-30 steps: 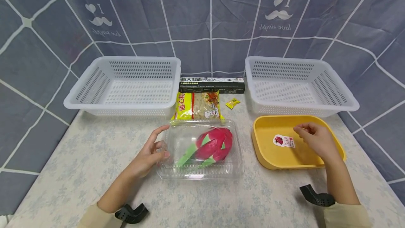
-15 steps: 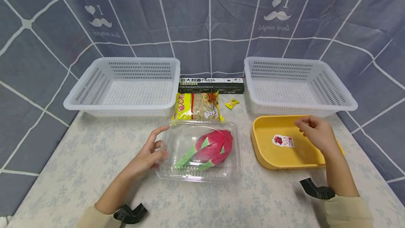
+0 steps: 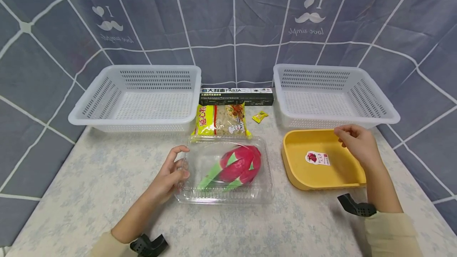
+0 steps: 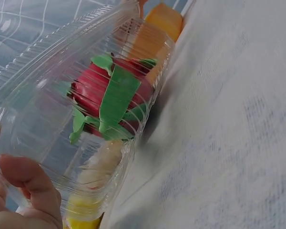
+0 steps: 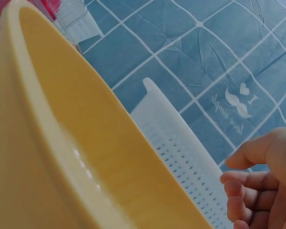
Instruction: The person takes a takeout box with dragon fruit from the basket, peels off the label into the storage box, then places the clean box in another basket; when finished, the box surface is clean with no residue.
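Note:
On the near middle of the table lies a clear plastic clamshell box (image 3: pixel 200 158) with a closed lid. Inside it a pink dragon fruit (image 3: pixel 240 163) with green leaf tips lies toward the right. My left hand (image 3: pixel 170 173) holds the box by its left side, and the left wrist view shows the thumb (image 4: pixel 31 183) against the clear wall. Over the right part of a yellow plastic tub (image 3: pixel 303 179), my right hand (image 3: pixel 361 146) hovers with fingers loosely curled and nothing between them. A white label with a red fruit picture (image 3: pixel 317 158) lies in the tub.
Two white slotted baskets stand at the back, the left basket (image 3: pixel 157 104) and the right basket (image 3: pixel 321 104). Between them sit a black pasta box (image 3: pixel 235 97), a yellow-ended bag of pasta (image 3: pixel 223 120) and a small yellow wrapped candy (image 3: pixel 260 116). A grey-blue checked curtain (image 3: pixel 214 19) hangs behind.
My right hand has moved slightly back, toward the tub's far rim. My left hand stays at the box's left side, and the whole head view has drifted a little.

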Motion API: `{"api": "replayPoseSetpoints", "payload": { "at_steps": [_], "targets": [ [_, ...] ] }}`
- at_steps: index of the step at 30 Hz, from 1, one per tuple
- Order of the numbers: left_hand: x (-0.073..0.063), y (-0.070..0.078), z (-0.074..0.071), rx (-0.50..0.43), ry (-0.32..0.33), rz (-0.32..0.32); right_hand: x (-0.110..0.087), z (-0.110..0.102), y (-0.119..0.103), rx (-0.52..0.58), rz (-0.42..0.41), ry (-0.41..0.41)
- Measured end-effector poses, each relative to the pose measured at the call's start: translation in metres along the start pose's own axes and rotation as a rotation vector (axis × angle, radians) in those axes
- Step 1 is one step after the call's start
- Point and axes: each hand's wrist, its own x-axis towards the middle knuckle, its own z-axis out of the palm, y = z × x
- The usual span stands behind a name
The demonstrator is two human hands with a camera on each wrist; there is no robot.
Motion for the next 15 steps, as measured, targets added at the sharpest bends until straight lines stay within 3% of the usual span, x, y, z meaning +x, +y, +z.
{"api": "replayPoseSetpoints", "payload": {
  "at_steps": [6, 15],
  "targets": [
    [0.004, 0.000, 0.005, -0.064, -0.006, 0.021, 0.005, -0.001, 0.001, 0.035, 0.003, 0.036],
    [0.014, 0.007, 0.021, -0.094, 0.063, 0.030, 0.017, -0.004, 0.010, 0.091, 0.090, 0.048]
  ]
}}
